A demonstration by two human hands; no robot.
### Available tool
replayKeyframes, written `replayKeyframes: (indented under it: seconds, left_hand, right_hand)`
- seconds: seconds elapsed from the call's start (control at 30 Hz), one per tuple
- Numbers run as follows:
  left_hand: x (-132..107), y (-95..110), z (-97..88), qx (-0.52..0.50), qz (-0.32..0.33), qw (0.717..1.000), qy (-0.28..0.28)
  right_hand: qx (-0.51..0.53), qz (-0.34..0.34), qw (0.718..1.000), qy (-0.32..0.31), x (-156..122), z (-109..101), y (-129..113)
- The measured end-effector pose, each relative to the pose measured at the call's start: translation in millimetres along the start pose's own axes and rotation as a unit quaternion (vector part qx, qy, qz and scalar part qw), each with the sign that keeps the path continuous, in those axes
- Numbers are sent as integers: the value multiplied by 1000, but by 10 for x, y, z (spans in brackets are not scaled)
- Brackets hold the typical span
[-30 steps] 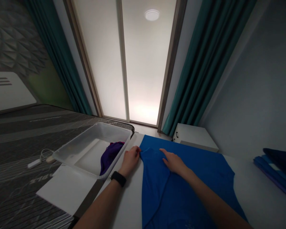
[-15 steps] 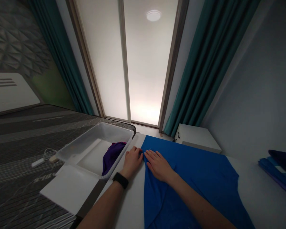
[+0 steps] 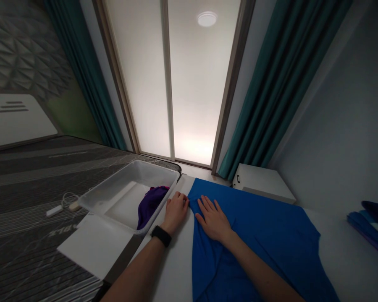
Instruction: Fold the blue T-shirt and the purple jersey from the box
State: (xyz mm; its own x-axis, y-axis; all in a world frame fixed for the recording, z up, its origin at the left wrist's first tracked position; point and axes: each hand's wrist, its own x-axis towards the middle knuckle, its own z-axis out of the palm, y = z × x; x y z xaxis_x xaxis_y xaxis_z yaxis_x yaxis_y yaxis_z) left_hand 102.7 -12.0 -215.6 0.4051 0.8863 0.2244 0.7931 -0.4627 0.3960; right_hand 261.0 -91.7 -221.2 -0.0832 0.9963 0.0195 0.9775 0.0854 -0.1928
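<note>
Curling closed, the left hand (image 3: pixel 175 212) pinches the edge of a blue T-shirt (image 3: pixel 255 243), just beside a clear plastic bin (image 3: pixel 96 201) holding purple cloth (image 3: pixel 152 206). The right hand (image 3: pixel 213 219) presses open on the shirt, spread across a white worktop (image 3: pixel 349 260).

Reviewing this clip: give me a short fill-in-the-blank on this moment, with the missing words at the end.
The black wristband is on the person's ____ wrist.
The fabric under the right hand is ____.
Inside the clear plastic bin, the cloth is ____.

Missing words: left; blue; purple.
</note>
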Motion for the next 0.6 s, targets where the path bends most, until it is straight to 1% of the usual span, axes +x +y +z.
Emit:
replayKeyframes:
  seconds: [0.13,0.23,0.3,0.37,0.53,0.6]
  left_hand:
    - [-8,24,-11,31,-2,1000,-1]
    - [-36,57,-32,41,10,999,17]
    - [-64,71,-42,36,38,998,33]
    - [-96,76,-43,33,71,996,36]
    - [-187,99,-52,11,118,993,15]
    - [-241,152,-72,-10,153,988,9]
  right_hand:
    - [3,1,1000,0,1,2,0]
    - [2,0,1000,3,6,8,5]
    - [1,-2,1000,7,14,4,5]
    - [3,-4,1000,5,18,-12,4]
    - [-7,-4,1000,14,-39,-65,48]
    - [-13,0,1000,16,-87,-69,103]
